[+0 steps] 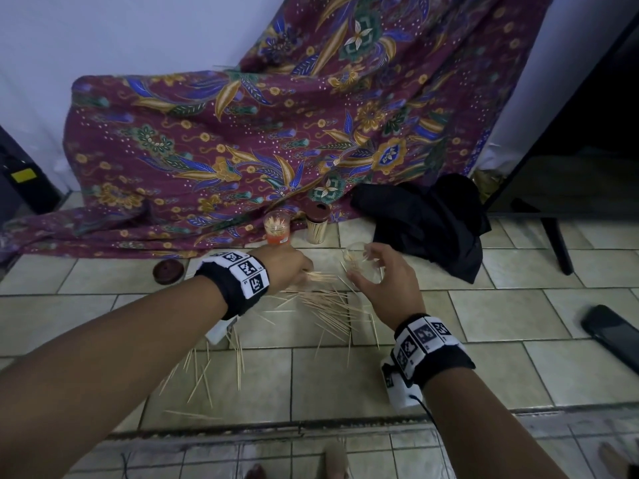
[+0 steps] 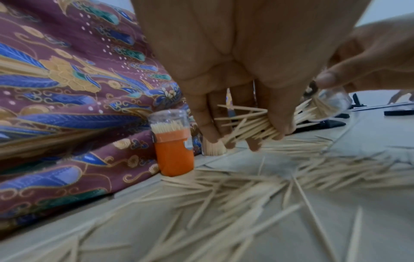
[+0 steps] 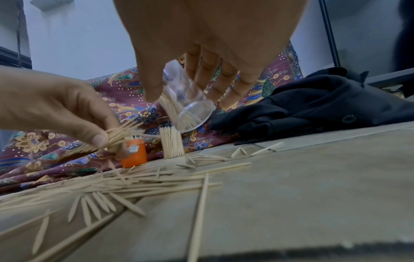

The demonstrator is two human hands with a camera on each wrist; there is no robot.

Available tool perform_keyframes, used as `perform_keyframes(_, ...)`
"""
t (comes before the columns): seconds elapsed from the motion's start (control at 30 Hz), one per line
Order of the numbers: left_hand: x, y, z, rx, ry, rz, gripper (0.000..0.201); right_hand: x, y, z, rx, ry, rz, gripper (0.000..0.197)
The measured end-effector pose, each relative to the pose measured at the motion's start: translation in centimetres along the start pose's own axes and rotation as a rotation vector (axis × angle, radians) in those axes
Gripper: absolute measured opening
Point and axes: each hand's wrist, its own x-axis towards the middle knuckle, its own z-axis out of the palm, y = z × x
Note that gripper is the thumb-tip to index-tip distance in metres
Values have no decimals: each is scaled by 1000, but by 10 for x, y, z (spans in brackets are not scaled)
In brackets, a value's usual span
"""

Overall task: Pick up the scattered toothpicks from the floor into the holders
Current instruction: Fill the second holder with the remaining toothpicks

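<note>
Nearest the camera, loose toothpicks (image 1: 207, 378) are seen scattered on the tiled floor (image 1: 484, 305), a thin scatter at near left and a denser heap (image 1: 332, 312) further in, between the two wrists; the number is too large to count. A dark flat object (image 1: 612, 335) lies on the tiles at near right.

Beyond the heap, the left hand (image 1: 283, 267) is held low over the tiles. In the left wrist view its fingers (image 2: 277, 113) are curled round a bundle of toothpicks (image 2: 248, 125), pinched against the thumb; the bundle is raised just above the floor.

Just right of it, the right hand (image 1: 383, 281) grips one clear holder (image 3: 186, 104) between thumb and curled fingers. The holder is tilted, its open end turned toward the left hand, and it is partly filled with toothpicks.

Further back, two more holders stand upright at the edge of the cloth. The orange holder (image 1: 276, 228), on the left, has a clear upper part and no lid; it is packed with toothpicks standing on end. The capped holder (image 1: 317, 224), just to its right, has a clear body full of toothpicks under a brown cap. Three holders are counted in all. One brown round lid (image 1: 168, 271) lies alone on the tiles at left.

Behind these, a patterned maroon cloth (image 1: 242, 140) is draped to the floor, and a black garment (image 1: 432, 219) is heaped at far right.
</note>
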Motion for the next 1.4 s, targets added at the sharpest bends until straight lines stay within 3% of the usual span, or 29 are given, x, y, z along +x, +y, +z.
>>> perform_keyframes(0.6,-32,-16,-103,36,108,108,17,24,-14,15,-50,-47,-80,48)
perform_keyframes(0.9,-11,-10,-116,120,-40,108,31,32,-25,20,-50,-73,-126,48)
perform_keyframes(1.1,-4,0,-126,184,-102,89,20,34,-28,21,-63,-78,-160,48)
perform_keyframes(1.4,6,23,-127,423,-173,28,21,39,-38,22,-77,-91,-206,47)
